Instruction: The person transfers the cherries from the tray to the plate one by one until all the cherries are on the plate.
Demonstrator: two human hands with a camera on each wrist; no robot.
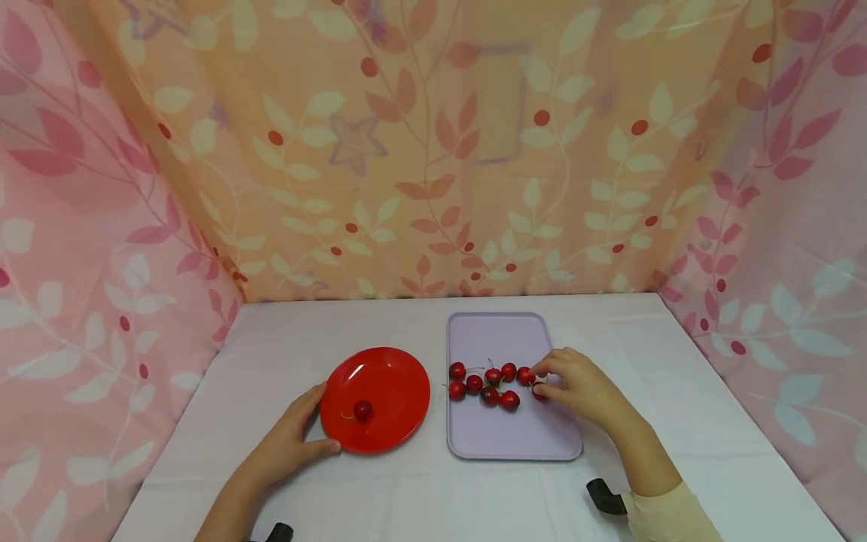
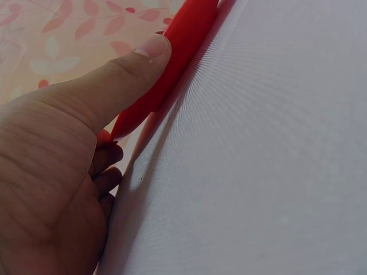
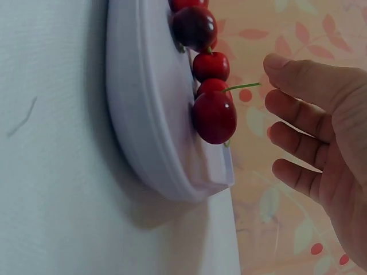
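1. The left hand point(image 1: 287, 444) is holding the near-left rim of the red plate point(image 1: 400, 376), thumb on the front edge and fingers curled round the side. The wrist view shows the thumb point(image 2: 123, 77) pressed right on the rim.
2. One cherry point(image 1: 363, 409) sits on the plate, a bit nearer the person than the middle, stem pointing left.
3. The right hand point(image 1: 579, 388) is over the lilac tray point(image 1: 497, 331), at the right end of the bunch of cherries point(image 1: 489, 384).
4. From the head view it looks like the fingertips are pinching a cherry point(image 1: 539, 391), but in the wrist view the fingers point(image 3: 298, 112) look loose and spread, so I honestly can't tell whether it's got hold of one.
5. Everything sits on a white tablecloth point(image 1: 677, 421), with floral curtains point(image 1: 406, 150) on three sides.
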